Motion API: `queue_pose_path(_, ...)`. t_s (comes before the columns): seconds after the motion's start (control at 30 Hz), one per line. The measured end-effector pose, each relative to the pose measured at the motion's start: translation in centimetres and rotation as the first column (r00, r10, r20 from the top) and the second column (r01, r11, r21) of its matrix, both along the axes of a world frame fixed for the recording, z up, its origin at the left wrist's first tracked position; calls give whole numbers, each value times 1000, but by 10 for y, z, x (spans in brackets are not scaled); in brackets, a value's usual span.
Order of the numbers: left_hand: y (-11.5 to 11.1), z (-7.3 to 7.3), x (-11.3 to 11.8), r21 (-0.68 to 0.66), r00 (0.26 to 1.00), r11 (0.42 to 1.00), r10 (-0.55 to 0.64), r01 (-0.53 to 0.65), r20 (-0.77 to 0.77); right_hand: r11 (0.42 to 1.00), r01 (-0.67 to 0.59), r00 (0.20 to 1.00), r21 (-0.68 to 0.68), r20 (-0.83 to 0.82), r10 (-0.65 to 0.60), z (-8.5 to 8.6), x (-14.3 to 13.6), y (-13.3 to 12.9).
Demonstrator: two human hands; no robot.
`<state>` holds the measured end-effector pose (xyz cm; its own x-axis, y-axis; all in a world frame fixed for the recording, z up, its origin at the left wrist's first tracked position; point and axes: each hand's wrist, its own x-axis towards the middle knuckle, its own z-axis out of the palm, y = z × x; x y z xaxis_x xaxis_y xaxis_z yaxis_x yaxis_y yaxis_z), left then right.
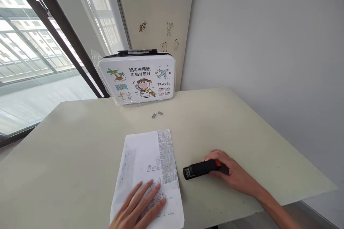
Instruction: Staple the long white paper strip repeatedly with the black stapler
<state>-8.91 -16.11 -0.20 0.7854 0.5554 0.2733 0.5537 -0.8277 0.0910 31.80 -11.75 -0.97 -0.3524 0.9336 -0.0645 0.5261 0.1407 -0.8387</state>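
Observation:
A stack of printed paper (143, 154) lies on the table, its right side covered with dense rows of staples. My left hand (139, 205) rests flat on the lower part of the sheets, fingers spread. Just right of the paper, my right hand (228, 171) is wrapped round the rear of a black stapler (200, 169) with a red part at its back end. The stapler's front points left toward the paper's edge and stands apart from it. My right fingertips are partly hidden behind the stapler.
Two small strips of staples (157, 114) lie beyond the paper. A white case with cartoon prints (138, 78), partly in clear plastic, stands at the table's (80, 143) back edge. A grey wall (263, 35) is on the right, and a window (45, 43) on the left.

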Motion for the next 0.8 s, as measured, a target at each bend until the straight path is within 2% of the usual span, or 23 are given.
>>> queue_pose_path(0.13, 7, -12, 22, -19, 999, 1000, 12, -11, 39, 1000, 10, 1000, -16, 17, -9, 3, 1, 0)
queue_pose_path(0.2, 7, -14, 30, -48, 999, 999, 10, -8, 43, 999, 0, 1000, -34, 28, 1, 7, 3, 1)
queue_pose_path(0.3, 6, -8, 39, -93, 1000, 996, -2, 3, 11, 995, -20, 999, -96, 34, 23, 18, 7, 2)
queue_pose_path(0.4, 9, 2, 45, -133, 1000, 991, -28, 27, -5, 986, 34, 999, -161, 25, -31, 31, 4, 6)
queue_pose_path(0.5, 20, 9, 52, -166, 997, 983, -79, 78, 2, 982, 112, 992, -150, 70, -102, 42, -11, 13)
queue_pose_path(0.57, 30, 9, 58, -192, 994, 975, -112, 109, -4, 988, 117, 988, -104, 117, -105, 47, -27, 19)
queue_pose_path(0.7, 47, 3, 71, -214, 986, 963, -164, 163, 17, 1000, 25, 977, 4, 211, -25, 48, -58, 30)
queue_pose_path(0.8, 52, -2, 77, -192, 987, 968, -161, 162, 23, 999, -40, 959, 22, 283, 32, 43, -70, 35)
